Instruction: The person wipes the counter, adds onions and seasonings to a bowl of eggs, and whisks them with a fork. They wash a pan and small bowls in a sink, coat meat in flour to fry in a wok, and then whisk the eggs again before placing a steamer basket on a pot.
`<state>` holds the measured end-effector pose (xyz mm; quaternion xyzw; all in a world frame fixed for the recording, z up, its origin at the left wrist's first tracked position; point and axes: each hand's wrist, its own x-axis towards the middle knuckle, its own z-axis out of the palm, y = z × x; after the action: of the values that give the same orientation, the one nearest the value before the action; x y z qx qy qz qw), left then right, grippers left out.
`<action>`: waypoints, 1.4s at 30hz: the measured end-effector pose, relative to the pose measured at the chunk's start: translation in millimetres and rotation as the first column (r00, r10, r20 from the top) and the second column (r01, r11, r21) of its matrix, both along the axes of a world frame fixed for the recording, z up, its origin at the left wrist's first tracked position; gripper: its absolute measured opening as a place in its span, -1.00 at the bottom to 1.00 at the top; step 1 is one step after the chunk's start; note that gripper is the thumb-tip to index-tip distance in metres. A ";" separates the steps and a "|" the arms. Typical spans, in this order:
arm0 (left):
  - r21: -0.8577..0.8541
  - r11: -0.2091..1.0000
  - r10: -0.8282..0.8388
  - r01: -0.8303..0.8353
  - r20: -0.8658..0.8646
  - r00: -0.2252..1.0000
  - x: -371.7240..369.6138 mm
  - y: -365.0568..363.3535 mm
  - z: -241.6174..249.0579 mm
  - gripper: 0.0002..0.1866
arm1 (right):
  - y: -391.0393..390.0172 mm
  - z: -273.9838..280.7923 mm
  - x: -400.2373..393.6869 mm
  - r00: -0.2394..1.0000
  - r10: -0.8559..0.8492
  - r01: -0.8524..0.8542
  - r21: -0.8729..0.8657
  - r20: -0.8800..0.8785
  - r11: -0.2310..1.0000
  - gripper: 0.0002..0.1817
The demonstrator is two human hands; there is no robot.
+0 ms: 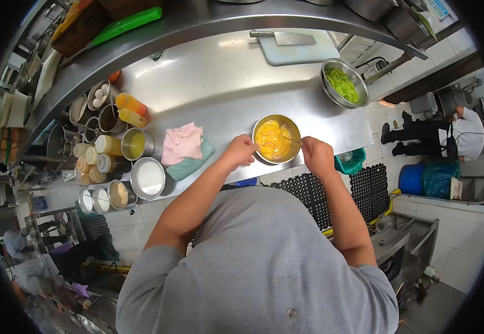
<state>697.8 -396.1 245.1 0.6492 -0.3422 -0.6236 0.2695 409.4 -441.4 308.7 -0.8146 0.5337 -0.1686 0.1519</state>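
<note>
On the steel counter in front of me stands a round metal bowl point(295, 123) of yellow beaten egg point(273, 139), streaked with foam. At its left side, my left hand point(241, 151) pinches the rim. My right hand point(317, 156) is closed at the opposite side on a thin metal utensil point(294, 141) that reaches into the egg; its head cannot be made out. Left of the bowl, a pink cloth point(183, 142) lies on a green cloth point(193, 164).
A bowl of chopped lettuce point(341, 85) and a cutting board point(303, 53) with a cleaver point(293, 38) are at the back right. Sauce bottles point(108, 146), eggs point(101, 94) and a pot of white contents point(148, 177) crowd the left. A shelf point(214, 21) overhangs the back. Another person point(467, 133) stands far right.
</note>
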 end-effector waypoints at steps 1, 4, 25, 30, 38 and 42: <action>0.013 1.000 0.002 -0.002 -0.024 1.000 -0.2 1.5 -1.4 -0.76 | 3.2 0.6 1.7 0.998 -0.022 0.022 -0.006 0.060 1.000 -0.85; 0.018 1.000 -0.022 0.024 -0.054 0.998 2.6 2.1 -5.8 -0.78 | 2.4 -2.3 6.4 0.997 -0.068 0.068 -0.009 0.020 0.998 -0.83; -0.185 0.912 0.321 -0.367 -0.236 0.917 3.9 -1.9 -8.4 -0.79 | 10.8 -25.8 6.5 0.934 -0.215 0.090 0.395 0.286 0.914 -0.71; -0.020 0.967 0.253 -0.256 -0.075 0.964 2.9 5.7 7.7 -0.74 | 4.4 -33.0 6.4 0.926 -0.259 0.150 0.364 0.275 0.919 -0.70; -0.089 0.952 0.280 -0.294 -0.139 0.950 0.0 4.0 -4.1 -0.64 | 1.0 -39.3 10.4 0.908 -0.226 0.092 0.360 0.352 0.928 -0.72; 0.005 0.979 0.203 -0.204 -0.098 0.974 2.6 8.3 10.2 -0.63 | 0.9 -39.6 9.4 0.895 -0.283 0.166 0.333 0.344 0.928 -0.70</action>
<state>700.4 -387.8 255.3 0.6488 -0.2619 -0.6229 0.3500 418.8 -440.5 269.0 -0.6655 0.6037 -0.2609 0.3529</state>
